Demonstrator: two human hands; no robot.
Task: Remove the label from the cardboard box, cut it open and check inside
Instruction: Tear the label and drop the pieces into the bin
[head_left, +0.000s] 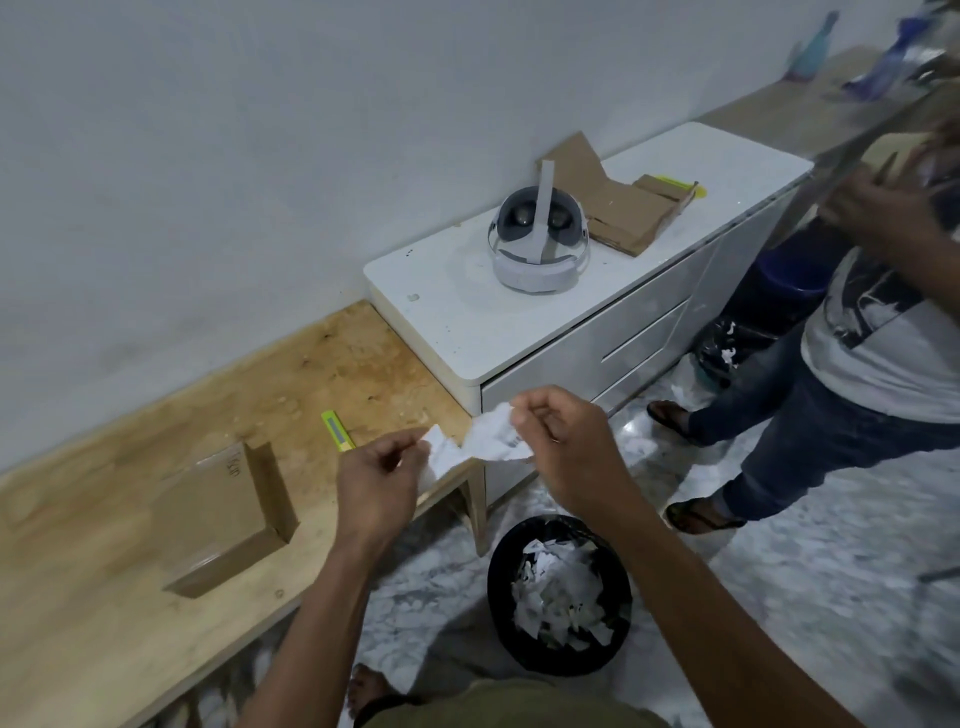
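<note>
— Head view first: what is held, and by which hand?

— A white paper label is being pulled apart in front of the body. One piece (441, 452) is pinched in the grip of the left hand (376, 480), and a larger crumpled piece (493, 434) is clamped in the grip of the right hand (563, 444). Both grips are closed on paper; the two pieces are seen just apart, above the near right corner of the tabletop (93, 613).

— And the cardboard box?

— The cardboard box (218, 519) is left lying flat on the wooden tabletop, to the left of the hands and well apart from them. No label is seen on its upper face, and its flaps appear closed. A yellow-green cutter (336, 430) lies on the tabletop, between the box and the hands, untouched.

— How far along is the task judged to be?

— Label removal is judged done, with only disposal left: a black bin (558, 597) full of torn white scraps stands on the floor below the hands. Cutting open and checking inside are judged still to be done.

— Anything else in sight?

— A white headset (537, 244) and flattened cardboard (613, 202) are seen on a white cabinet (519, 332) farther off. A second person stands at the right.
</note>
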